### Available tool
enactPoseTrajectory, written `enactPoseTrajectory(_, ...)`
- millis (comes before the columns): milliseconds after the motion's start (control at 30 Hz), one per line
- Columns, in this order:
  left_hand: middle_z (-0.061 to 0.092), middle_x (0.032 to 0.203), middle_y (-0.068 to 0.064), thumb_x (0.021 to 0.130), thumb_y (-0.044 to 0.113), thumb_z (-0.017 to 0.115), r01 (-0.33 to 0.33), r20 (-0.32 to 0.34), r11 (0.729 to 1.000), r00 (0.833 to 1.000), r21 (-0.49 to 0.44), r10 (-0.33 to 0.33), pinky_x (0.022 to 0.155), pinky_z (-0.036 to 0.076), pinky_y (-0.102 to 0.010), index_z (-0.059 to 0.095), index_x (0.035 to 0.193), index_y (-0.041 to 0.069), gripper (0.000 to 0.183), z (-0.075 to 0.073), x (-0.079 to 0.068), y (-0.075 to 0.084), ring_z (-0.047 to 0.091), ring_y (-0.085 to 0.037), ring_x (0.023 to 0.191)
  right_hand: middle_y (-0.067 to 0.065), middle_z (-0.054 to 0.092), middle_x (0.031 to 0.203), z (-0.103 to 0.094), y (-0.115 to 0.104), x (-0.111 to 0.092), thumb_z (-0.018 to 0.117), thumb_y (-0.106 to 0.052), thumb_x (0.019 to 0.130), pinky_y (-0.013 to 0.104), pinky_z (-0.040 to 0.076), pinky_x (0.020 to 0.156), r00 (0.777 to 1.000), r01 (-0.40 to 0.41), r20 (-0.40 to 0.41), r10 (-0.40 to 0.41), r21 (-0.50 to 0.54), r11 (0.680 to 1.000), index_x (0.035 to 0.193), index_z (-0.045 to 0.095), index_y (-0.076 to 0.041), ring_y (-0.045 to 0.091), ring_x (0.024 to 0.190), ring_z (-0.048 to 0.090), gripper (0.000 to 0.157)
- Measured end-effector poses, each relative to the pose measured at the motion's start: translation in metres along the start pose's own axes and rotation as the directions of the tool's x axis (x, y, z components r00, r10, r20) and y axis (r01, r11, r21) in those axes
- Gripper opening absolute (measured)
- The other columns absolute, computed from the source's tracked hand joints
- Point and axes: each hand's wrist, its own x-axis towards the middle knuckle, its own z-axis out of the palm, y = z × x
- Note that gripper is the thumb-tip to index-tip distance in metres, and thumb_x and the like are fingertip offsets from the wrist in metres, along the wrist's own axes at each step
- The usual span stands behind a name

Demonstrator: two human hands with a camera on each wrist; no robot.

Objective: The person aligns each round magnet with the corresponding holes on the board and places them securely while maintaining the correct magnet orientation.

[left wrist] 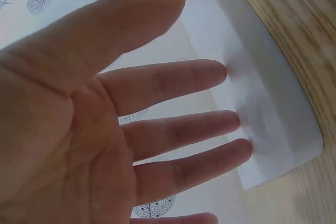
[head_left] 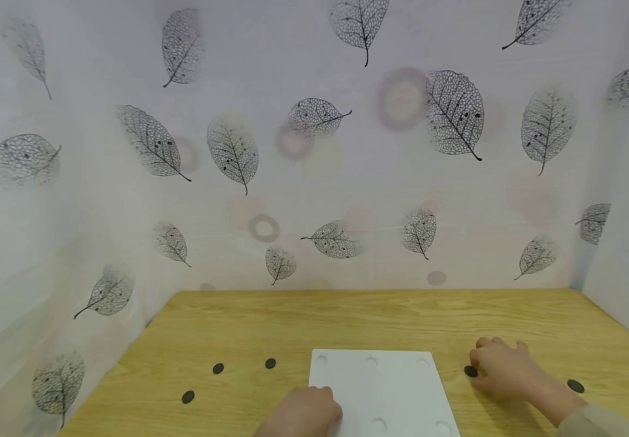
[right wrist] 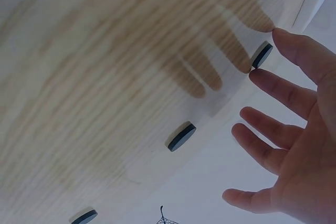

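A white board point(head_left: 385, 388) with several shallow round recesses lies on the table in front of me. My left hand point(head_left: 304, 413) is at its left edge; in the left wrist view, straight fingers point(left wrist: 173, 80) touch the board's pale surface with their tips. To the right of the board, my right hand point(head_left: 505, 370) reaches down at a small black disc point(head_left: 470, 371). In the right wrist view this disc point(right wrist: 262, 55) lies between the thumb and index fingertips, the index tip right at its edge and a small gap showing at the thumb. The other right fingers are spread.
Another black disc point(head_left: 575, 386) lies right of my right forearm. Left of the board are three more: a near disc point(head_left: 188, 397), a farther disc point(head_left: 218, 368) and one disc point(head_left: 270, 363) closer to the board. A leaf-patterned curtain point(head_left: 336, 182) surrounds the wooden table point(head_left: 380, 315).
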Motion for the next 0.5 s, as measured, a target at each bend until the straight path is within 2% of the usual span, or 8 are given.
enactPoseTrajectory(233,0.045,0.064,0.004,0.066,0.035,0.072,0.043,0.024,0.999,0.999,-0.033,-0.042,0.053,0.038,-0.026,0.064,0.074,0.015,0.023,0.0034,0.0014,-0.0036,0.042,-0.011,0.057,-0.004,0.05,0.087,0.0017,-0.0003,0.0015,0.072,-0.026,0.067,0.071,0.021,0.07,1.0,0.004,-0.005,-0.004,0.048,0.999,0.075,0.058,-0.022,0.022,0.081,0.047,0.016)
enactPoseTrajectory(500,0.046,0.062,0.005,0.069,0.034,0.071,0.052,0.051,0.997,0.998,-0.048,-0.049,0.051,0.038,-0.025,0.065,0.074,0.015,0.021,-0.0017,-0.0006,-0.0013,0.042,-0.009,0.054,-0.001,0.051,0.089,-0.0013,-0.0035,0.0042,0.071,-0.021,0.067,0.074,0.019,0.07,0.999,0.015,-0.034,-0.014,0.033,0.999,0.067,0.055,-0.021,0.023,0.081,0.047,0.016)
